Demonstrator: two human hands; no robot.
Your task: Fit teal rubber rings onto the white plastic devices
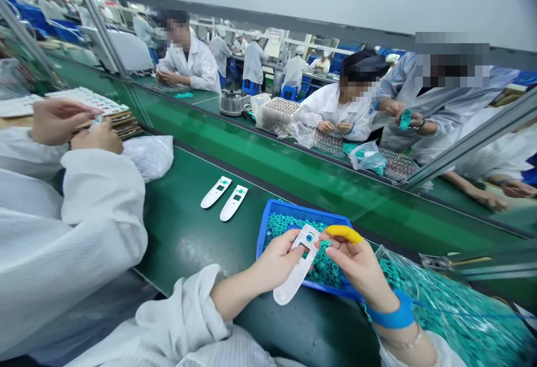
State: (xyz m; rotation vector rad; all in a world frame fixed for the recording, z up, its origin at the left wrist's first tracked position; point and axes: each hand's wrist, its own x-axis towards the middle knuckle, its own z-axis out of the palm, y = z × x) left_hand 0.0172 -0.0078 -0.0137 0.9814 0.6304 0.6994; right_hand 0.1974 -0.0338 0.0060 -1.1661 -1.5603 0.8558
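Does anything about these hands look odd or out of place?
One thing stands out: the right hand wears a single yellow rubber finger cover, while its other fingers stay bare. So does the left hand, which holds a white plastic casing. One covered finger looks unusual.

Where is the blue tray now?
In the head view, the blue tray sits on the green belt under the left hand and right hand, beside a clear bag of green rings.

white ribbed sleeves (pixel 180 322) | blue wrist strap (pixel 392 314) | 1 yellow finger cot (pixel 344 234)
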